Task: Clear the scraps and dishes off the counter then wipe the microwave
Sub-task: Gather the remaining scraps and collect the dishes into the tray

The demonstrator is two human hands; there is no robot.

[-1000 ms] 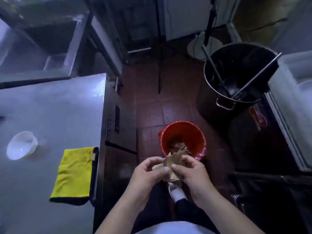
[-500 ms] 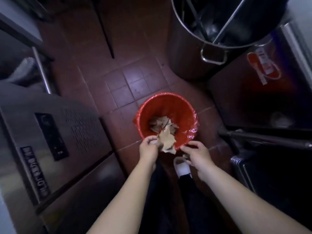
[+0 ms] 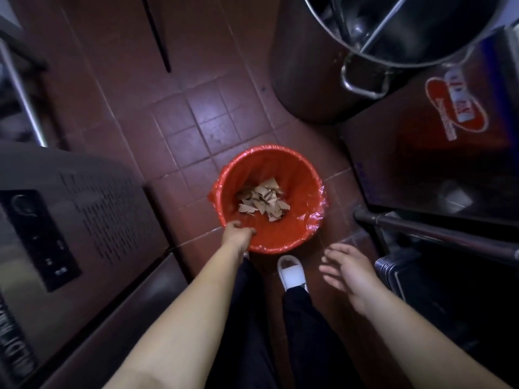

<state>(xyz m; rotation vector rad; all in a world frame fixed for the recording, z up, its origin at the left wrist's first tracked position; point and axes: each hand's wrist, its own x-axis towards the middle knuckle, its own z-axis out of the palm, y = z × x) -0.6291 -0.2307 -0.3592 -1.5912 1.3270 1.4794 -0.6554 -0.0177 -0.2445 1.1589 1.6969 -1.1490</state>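
**Red bin on brown-red tile**

The bin (image 3: 297, 175) and its glossy liner (image 3: 318, 217) are bright red, and the scraps (image 3: 262, 202) inside are pale tan. The floor tiles (image 3: 213, 130) are dark reddish brown in a square grid with lighter joints. The shoe (image 3: 290, 273) is white and the trousers (image 3: 309, 332) are black. The stockpot (image 3: 309, 80) is silver-grey. The dark box (image 3: 421, 169) carries a red-and-white logo (image 3: 455, 110).

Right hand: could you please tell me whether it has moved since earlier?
Yes. The right hand has drawn back from the near rim of the red bin, toward the person's right.

Nothing is reading clearly: red logo (image 3: 456, 105) on the box (image 3: 415, 175), white print (image 3: 14, 341) on the appliance (image 3: 112, 220), both blurring.
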